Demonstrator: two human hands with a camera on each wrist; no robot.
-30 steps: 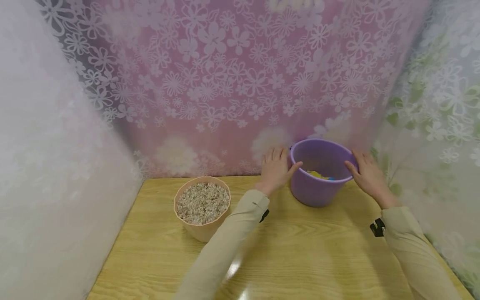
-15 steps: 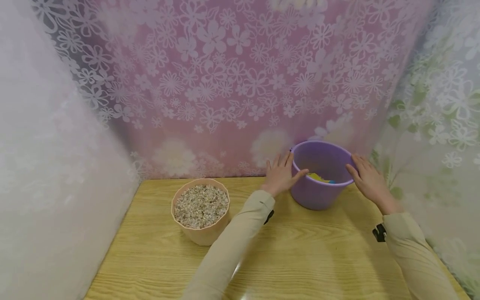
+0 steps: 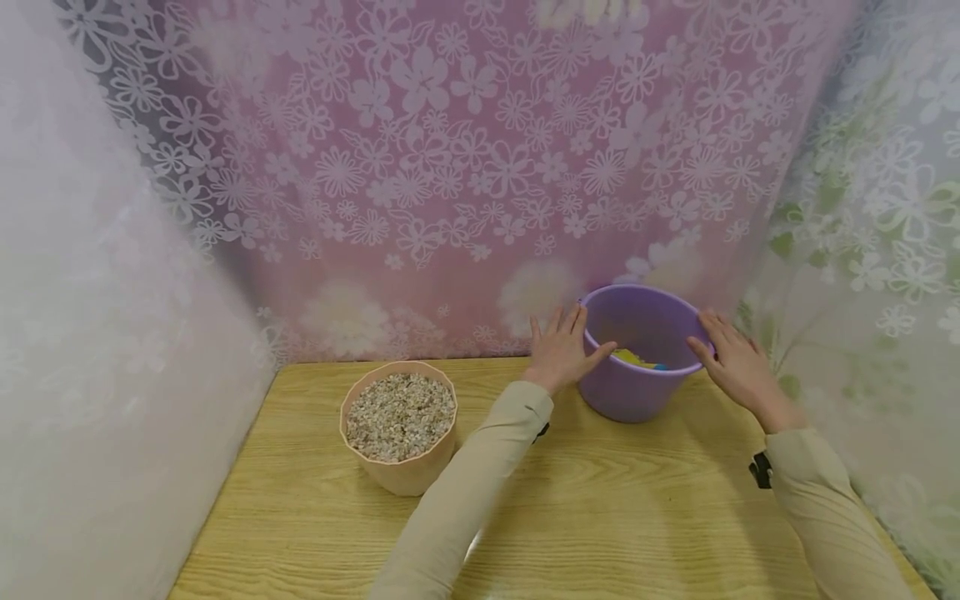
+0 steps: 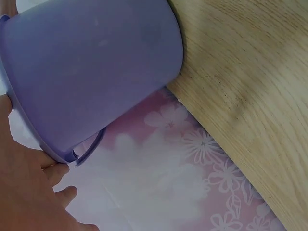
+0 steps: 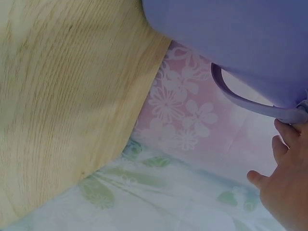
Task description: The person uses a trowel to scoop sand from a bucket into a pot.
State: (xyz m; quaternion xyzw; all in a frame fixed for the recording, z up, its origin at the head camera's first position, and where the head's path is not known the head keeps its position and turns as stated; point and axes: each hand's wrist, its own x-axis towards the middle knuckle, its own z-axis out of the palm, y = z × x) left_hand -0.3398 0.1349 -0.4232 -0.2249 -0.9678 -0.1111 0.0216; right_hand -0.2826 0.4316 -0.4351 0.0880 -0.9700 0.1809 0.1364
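Observation:
A purple bucket (image 3: 628, 398) stands upright on the table at the back right. Something yellow (image 3: 627, 357) and a bit of blue (image 3: 660, 367) show inside it, mostly hidden by its front wall. My left hand (image 3: 559, 354) rests on the left of the rim, fingers spread and straight, thumb across the front edge. On the other side, my right hand (image 3: 741, 367) touches the rim with extended fingers and the thumb over the edge. The right wrist view shows the bucket's handle (image 5: 240, 101) hanging behind, with my fingertips beside its pivot.
A peach scalloped pot (image 3: 405, 477) full of small pale pebbles (image 3: 403, 417) stands left of my left forearm. Behind the wooden table (image 3: 600, 517) hangs a pink flowered curtain (image 3: 435, 183). Pale sheets (image 3: 112, 333) flank both sides.
My left hand has shifted slightly right, its fingers now against the bucket's rim. The bucket and my right hand stay nearly in place; the head view has tilted a little.

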